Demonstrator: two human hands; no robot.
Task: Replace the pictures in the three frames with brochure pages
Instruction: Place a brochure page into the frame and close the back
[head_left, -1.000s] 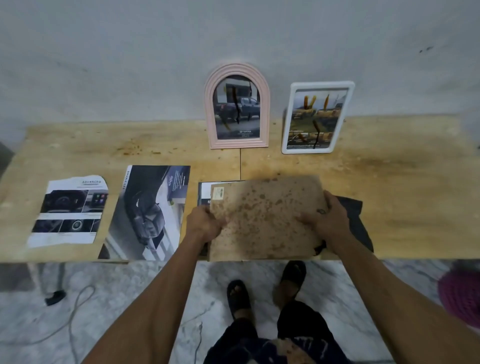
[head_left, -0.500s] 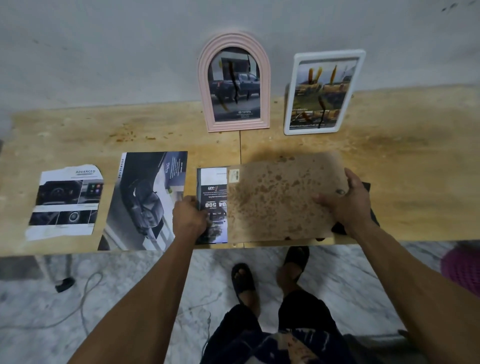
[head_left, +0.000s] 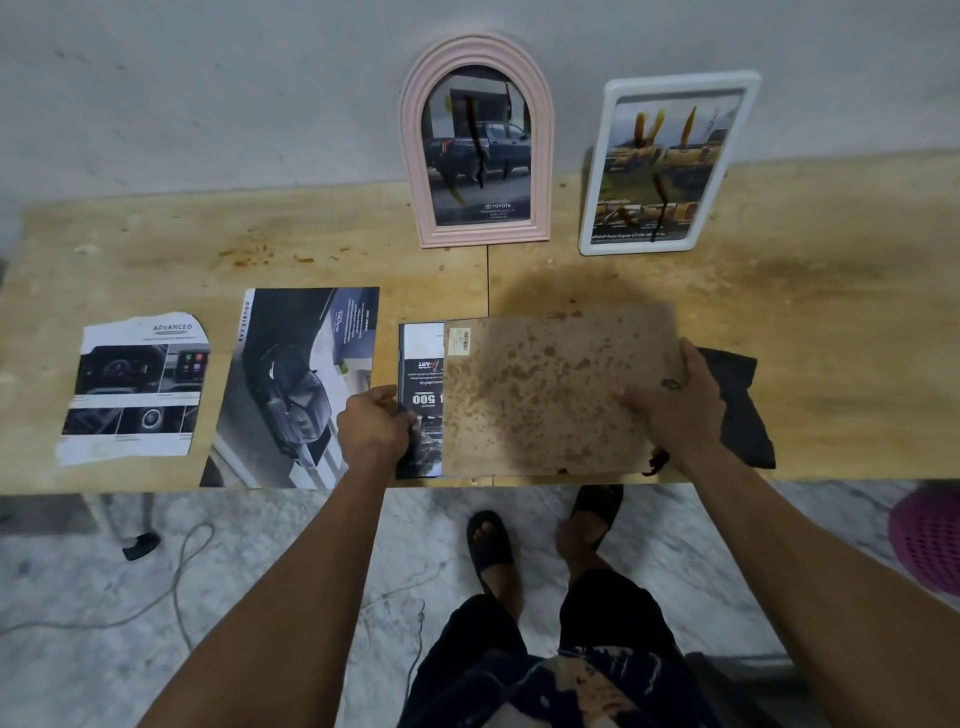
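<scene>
Clutter rings the stained backing board (head_left: 556, 395), which lies near the front edge of the wooden counter (head_left: 831, 322). Behind the board, leaning on the wall, stand a pink arched frame (head_left: 477, 140) and, to that frame's right, a white rectangular frame (head_left: 670, 163); both show truck pictures. Left of the board lies a brochure page with a dark car (head_left: 296, 387), and further left a torn page headed "ADVANCED" (head_left: 135, 389). A black cloth (head_left: 737, 405) lies at the board's right side, partly hidden by the right hand (head_left: 670, 405). Sticking out from under the board's left edge is a printed page with "500" on it (head_left: 421, 400), and the board covers most of it.

Both arms reach forward from the bottom of the view. The left hand (head_left: 376, 421) curls over the left edge of the "500" page, fingers bent round it. The right hand clasps the board's right edge, thumb on top and fingers spread along the face; whether the board is lifted off the counter at that side I cannot tell.

Compared with half a second ago, the board sits slightly further right, so a little more of the "500" page shows. A second ago the board covered nearly all of that page and both hands held the board itself.
</scene>
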